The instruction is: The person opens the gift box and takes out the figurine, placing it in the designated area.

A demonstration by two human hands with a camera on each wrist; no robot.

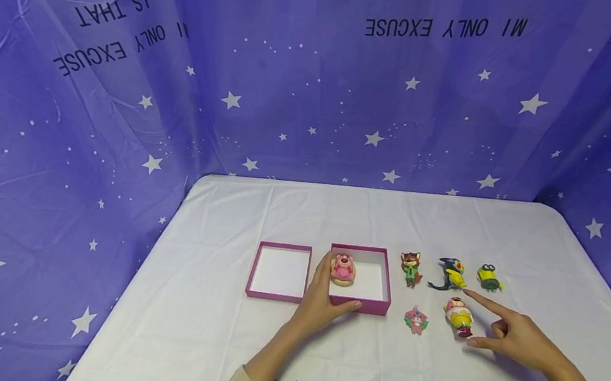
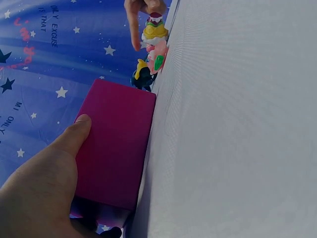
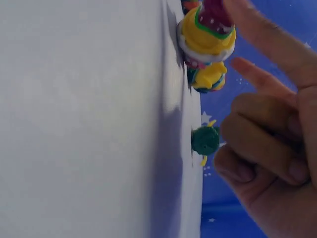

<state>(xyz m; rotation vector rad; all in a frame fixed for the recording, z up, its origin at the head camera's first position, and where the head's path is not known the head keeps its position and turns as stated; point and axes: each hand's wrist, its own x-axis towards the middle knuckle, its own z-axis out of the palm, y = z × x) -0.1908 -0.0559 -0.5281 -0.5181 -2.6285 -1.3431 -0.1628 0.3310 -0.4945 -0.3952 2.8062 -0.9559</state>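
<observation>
My left hand [image 1: 320, 302] holds the left side of a magenta box [image 1: 388, 288], thumb on its front wall. A pink bear figurine [image 1: 343, 271] lies inside, near those fingers. Over a figurine in a yellow outfit [image 1: 459, 318], my right hand [image 1: 521, 334] has its index finger and thumb spread and the other fingers curled in. The thumb comes close to this figurine's dark red feet; whether it touches I cannot tell. The index fingertip is close to a dark blue and yellow figurine [image 1: 450, 274]. In the left wrist view the left thumb lies against the box's wall [image 2: 116, 144].
Left of the box lies its shallow magenta-rimmed lid [image 1: 255, 270]. A fox figurine [image 1: 411, 269], a green and yellow figurine [image 1: 490, 277] and a small pink figurine [image 1: 416, 321] lie on the white tablecloth [image 1: 182, 327]. A blue starry curtain [image 1: 317, 91] surrounds the table.
</observation>
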